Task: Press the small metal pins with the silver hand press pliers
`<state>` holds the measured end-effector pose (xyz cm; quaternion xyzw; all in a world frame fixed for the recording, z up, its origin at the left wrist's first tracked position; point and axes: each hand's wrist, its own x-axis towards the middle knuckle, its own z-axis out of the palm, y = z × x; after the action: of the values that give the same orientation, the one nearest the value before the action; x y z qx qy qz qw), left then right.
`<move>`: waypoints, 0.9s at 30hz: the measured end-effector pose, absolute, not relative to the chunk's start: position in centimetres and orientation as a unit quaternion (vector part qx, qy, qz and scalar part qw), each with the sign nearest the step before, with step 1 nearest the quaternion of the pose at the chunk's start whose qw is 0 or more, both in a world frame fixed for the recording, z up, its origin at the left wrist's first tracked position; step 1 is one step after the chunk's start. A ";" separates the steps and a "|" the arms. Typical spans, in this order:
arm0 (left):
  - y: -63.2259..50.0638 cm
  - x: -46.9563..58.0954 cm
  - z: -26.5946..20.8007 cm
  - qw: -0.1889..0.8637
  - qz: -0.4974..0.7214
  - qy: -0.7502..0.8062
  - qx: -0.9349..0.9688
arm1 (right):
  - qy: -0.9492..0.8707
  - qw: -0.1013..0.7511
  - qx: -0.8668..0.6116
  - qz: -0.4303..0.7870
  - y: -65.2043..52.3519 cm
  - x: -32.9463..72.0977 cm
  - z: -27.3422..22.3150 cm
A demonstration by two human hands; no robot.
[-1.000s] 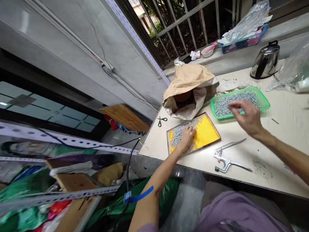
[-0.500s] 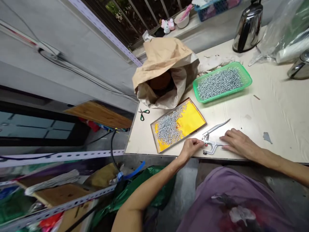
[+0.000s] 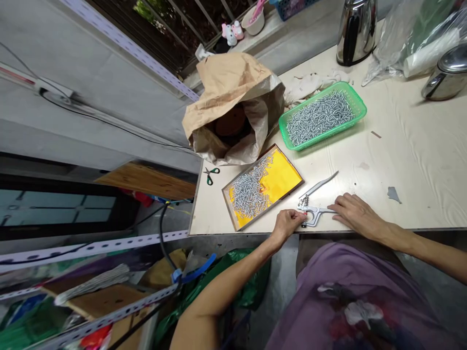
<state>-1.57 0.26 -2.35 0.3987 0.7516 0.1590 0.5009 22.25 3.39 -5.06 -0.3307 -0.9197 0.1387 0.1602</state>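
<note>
A pair of silver snap-fastener pliers (image 3: 313, 214) with a spring and a red bit at its jaws lies near the table's front edge, its handles spread wide. My left hand (image 3: 287, 224) pinches at the jaws; whatever is between its fingertips is too small to make out. At the other side, my right hand (image 3: 355, 214) has its fingers and thumb closed around the end of the lower handle. Left of the pliers sits a shallow tray (image 3: 263, 217) with a yellow lining (image 3: 282, 177), part covered by a heap of small metal pieces (image 3: 250, 194).
Behind the tray stand an open brown paper bag (image 3: 233, 78) and a green basket (image 3: 323, 133) full of small metal parts. Scissors (image 3: 210, 176) lie by the left edge. Metal kettles (image 3: 355, 34) and clear plastic (image 3: 397, 48) occupy the back right. A grey scrap (image 3: 393, 195) lies rightward.
The camera view has shifted, so the table's things appear further left. My left fingertips have come closer in to the pliers' jaws. My right hand stays at the handle.
</note>
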 end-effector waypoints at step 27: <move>0.2 -1.9 -2.1 0.588 0.047 0.739 0.326 | -0.945 0.035 -0.294 0.139 9.8 21.6 -5.1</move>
<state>-1.94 0.15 -2.06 0.3256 0.7389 0.0467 0.5881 21.62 9.84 -5.07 -0.2943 -0.9449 0.1387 0.0349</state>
